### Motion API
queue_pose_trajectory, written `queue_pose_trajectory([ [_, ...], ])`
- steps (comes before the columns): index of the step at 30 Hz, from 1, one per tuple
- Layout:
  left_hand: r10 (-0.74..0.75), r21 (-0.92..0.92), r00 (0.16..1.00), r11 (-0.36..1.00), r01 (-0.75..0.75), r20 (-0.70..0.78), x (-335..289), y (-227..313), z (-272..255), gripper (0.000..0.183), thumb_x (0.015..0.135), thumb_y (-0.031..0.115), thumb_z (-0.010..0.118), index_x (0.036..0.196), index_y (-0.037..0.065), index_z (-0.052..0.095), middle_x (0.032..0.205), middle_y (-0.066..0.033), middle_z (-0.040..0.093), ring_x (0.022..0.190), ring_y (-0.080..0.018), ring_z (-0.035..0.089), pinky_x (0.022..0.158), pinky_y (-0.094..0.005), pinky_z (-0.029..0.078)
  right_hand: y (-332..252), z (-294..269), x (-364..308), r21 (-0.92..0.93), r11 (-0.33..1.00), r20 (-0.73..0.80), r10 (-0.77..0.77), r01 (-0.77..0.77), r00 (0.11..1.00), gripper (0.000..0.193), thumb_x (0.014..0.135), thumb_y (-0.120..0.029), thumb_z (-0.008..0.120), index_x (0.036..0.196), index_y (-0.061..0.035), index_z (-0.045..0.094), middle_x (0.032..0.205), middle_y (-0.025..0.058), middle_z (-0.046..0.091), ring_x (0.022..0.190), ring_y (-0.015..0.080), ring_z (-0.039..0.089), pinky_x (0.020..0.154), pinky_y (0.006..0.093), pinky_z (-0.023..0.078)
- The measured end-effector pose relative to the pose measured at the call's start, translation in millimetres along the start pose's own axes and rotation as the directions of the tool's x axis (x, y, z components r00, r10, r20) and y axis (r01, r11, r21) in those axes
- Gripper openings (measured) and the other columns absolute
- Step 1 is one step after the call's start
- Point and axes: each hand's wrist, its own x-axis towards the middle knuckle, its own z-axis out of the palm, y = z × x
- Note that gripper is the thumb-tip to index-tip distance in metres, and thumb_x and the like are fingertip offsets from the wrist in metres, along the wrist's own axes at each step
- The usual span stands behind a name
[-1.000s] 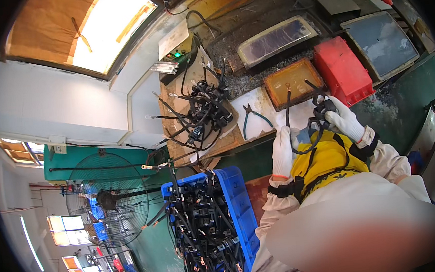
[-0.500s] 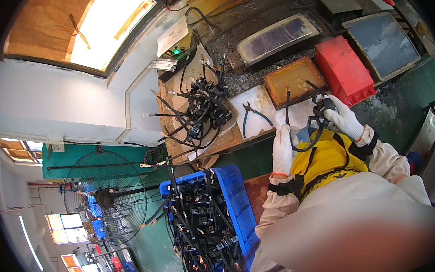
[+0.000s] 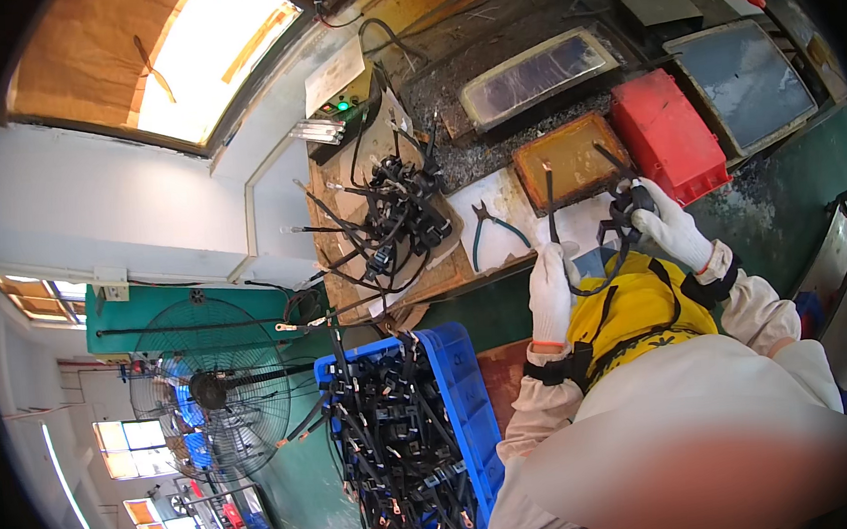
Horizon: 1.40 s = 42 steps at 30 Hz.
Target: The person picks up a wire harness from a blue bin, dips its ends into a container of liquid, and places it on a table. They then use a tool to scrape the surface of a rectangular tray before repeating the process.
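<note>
A black cable with a bare copper-coloured end [image 3: 549, 194] stands upright in the fingers of my white-gloved left hand [image 3: 549, 294]. The same cable seems to loop low toward my right side. My right hand [image 3: 671, 227], gloved too, is closed around a black plastic connector [image 3: 626, 208] joined to the cable. From that connector another black cable end [image 3: 614, 160] points up over a shallow brown tray [image 3: 572, 161]. Both hands are just in front of the bench edge, above my yellow apron [image 3: 625, 310].
Green-handled cutters [image 3: 492, 236] lie on white paper, beside a pile of black cable assemblies [image 3: 401, 208]. A red box [image 3: 670, 138] and a framed dark pane [image 3: 540, 78] stand behind. At lower left, a blue crate [image 3: 460, 388] holds many more cables, near a large fan [image 3: 208, 389].
The cable end in my left hand has tilted and shifted slightly left. My right hand keeps its hold on the connector almost in place.
</note>
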Motion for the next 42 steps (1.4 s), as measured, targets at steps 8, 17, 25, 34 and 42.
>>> queue_pose_trajectory([
  [8,0.423,0.340,0.899,0.867,-0.366,-0.112,41.6,29.7,2.2,0.033,0.097,0.029,0.038,0.098,0.001,0.055,0.059,-0.0041,0.047,0.056,-0.0139,0.045,0.057,-0.0266,0.039,-50.7,-16.2,38.7,0.098,0.991,-0.086,-0.078,0.086,0.993,0.051,0.089,-0.019,0.051,0.132,-0.0084,0.027,0.087,0.0042,0.056,0.065,0.0094,0.052,0.059,0.0234,0.045],
  [17,0.457,0.633,0.890,0.686,-0.359,0.010,78.5,54.3,50.9,0.058,0.090,0.037,0.044,0.132,-0.001,0.032,0.107,-0.0305,0.056,0.100,-0.0446,0.053,0.085,-0.0462,0.041,-22.4,-57.9,110.0,0.386,0.898,0.028,-0.239,0.210,0.971,0.054,0.092,-0.022,0.052,0.137,-0.0057,0.029,0.093,0.0042,0.054,0.074,0.0097,0.054,0.067,0.0247,0.050],
  [25,0.508,0.675,0.859,0.615,-0.407,0.055,93.4,67.6,66.6,0.060,0.091,0.037,0.042,0.133,-0.005,0.028,0.102,-0.0337,0.056,0.092,-0.0461,0.056,0.078,-0.0485,0.045,-10.7,-59.7,134.3,0.585,0.799,0.097,-0.238,0.138,0.966,0.060,0.090,-0.028,0.055,0.139,-0.0048,0.027,0.094,0.0017,0.054,0.069,0.0083,0.051,0.062,0.0212,0.045],
  [34,0.382,0.703,0.922,0.640,-0.309,0.057,120.3,46.2,84.6,0.066,0.091,0.041,0.039,0.133,-0.008,0.026,0.092,-0.0334,0.059,0.085,-0.0447,0.059,0.074,-0.0487,0.047,31.5,-77.4,138.8,0.459,0.869,-0.040,-0.188,0.185,0.981,0.053,0.091,-0.021,0.053,0.137,-0.0064,0.033,0.084,-0.0019,0.053,0.063,0.0048,0.047,0.056,0.0183,0.040],
  [42,0.416,0.656,0.909,0.685,-0.318,0.007,134.9,41.3,78.7,0.065,0.091,0.044,0.041,0.131,-0.007,0.033,0.104,-0.0320,0.057,0.094,-0.0445,0.056,0.081,-0.0466,0.044,20.1,-75.5,140.4,0.384,0.917,-0.013,-0.111,0.108,0.994,0.050,0.092,-0.021,0.051,0.137,-0.0071,0.034,0.082,-0.0023,0.052,0.061,0.0034,0.045,0.053,0.0170,0.039],
])
